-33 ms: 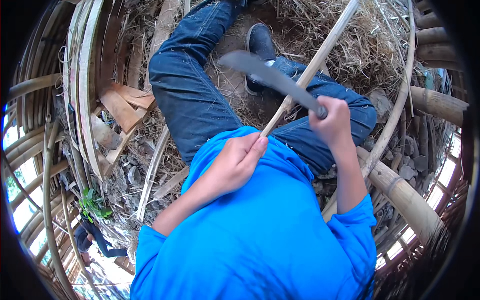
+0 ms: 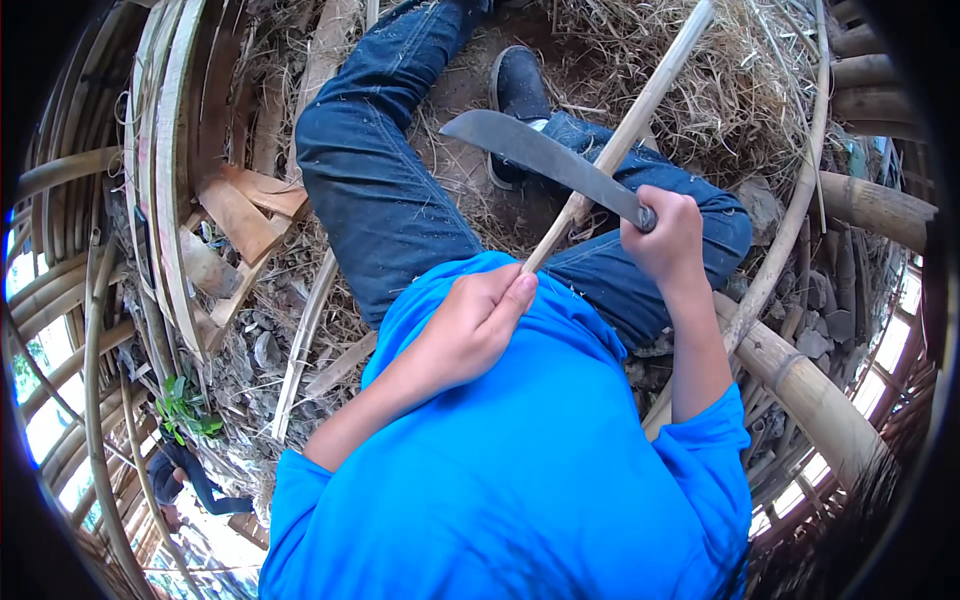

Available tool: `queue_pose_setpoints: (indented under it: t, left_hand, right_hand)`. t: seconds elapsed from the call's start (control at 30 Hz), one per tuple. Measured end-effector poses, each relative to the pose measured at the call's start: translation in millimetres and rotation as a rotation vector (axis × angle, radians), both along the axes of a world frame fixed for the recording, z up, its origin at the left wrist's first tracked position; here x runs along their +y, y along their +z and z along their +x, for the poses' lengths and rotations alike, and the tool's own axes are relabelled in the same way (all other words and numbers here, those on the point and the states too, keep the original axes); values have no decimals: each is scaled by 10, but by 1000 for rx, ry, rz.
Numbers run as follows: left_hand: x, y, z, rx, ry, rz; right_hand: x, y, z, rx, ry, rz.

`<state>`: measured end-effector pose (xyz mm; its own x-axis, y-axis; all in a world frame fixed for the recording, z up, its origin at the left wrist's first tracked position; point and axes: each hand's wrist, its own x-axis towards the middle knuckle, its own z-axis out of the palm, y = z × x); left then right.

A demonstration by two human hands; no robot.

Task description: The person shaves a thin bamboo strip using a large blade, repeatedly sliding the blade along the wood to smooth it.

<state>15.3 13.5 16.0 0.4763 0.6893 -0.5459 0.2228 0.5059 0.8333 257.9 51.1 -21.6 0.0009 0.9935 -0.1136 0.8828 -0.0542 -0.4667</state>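
My left hand (image 2: pixel 472 328) is closed round the near end of a pale split-bamboo stick (image 2: pixel 637 117), close against my blue shirt. From there the stick slants away to the upper right, over my bent leg. My right hand (image 2: pixel 664 238) grips the handle of a machete (image 2: pixel 545 160), its fingers wrapped round it. The broad grey blade crosses the stick and points to the upper left, its curved tip above the ground between my legs. Part of the stick behind the blade is hidden. A rough, notched spot on the stick shows just below the blade.
Thick bamboo poles (image 2: pixel 800 375) lie at my right beside stones. Dry straw (image 2: pixel 720 90) covers the ground ahead. Long wooden planks (image 2: pixel 172 160) and brown wood offcuts (image 2: pixel 243 220) are at my left. Another person (image 2: pixel 182 470) is at the far lower left, beyond a bamboo frame.
The machete blade, smeared by motion before, is now sharp and has shifted very slightly. My left hand and the stick keep their place.
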Motion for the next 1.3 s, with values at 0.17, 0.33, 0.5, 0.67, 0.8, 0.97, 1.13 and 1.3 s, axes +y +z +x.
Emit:
queue_pose_setpoints:
  t: [0.17, 0.33, 0.5, 0.67, 0.8, 0.97, 1.13, 1.3]
  left_hand:
    - [-86, -35, -10, -33, 6, 0]
    - [-75, 38, -100, -114, -8, -170]
    - [109, -67, -117, -374, 123, -485]
    - [36, -33, -20, -329, 87, -330]
    - [-2, -91, -36, -238, 59, -259]
    - [-90, -59, 12, -178, -10, -229]
    - [21, -24, -13, -312, 41, -318]
    - [53, -48, -57, -349, 76, -330]
  right_hand:
    - [228, -233, 130, 192, -130, 9]
    - [290, -273, 1153, -119, -478, 113]
    - [-18, 179, 266, 145, -168, 53]
    - [-84, 39, -89, 133, -17, -35]
    - [42, -185, 19, 48, 43, 58]
    - [347, -231, 704, -162, -257, 17]
    - [285, 264, 346, 72, -300, 13]
    - [-23, 91, -90, 111, 77, 82]
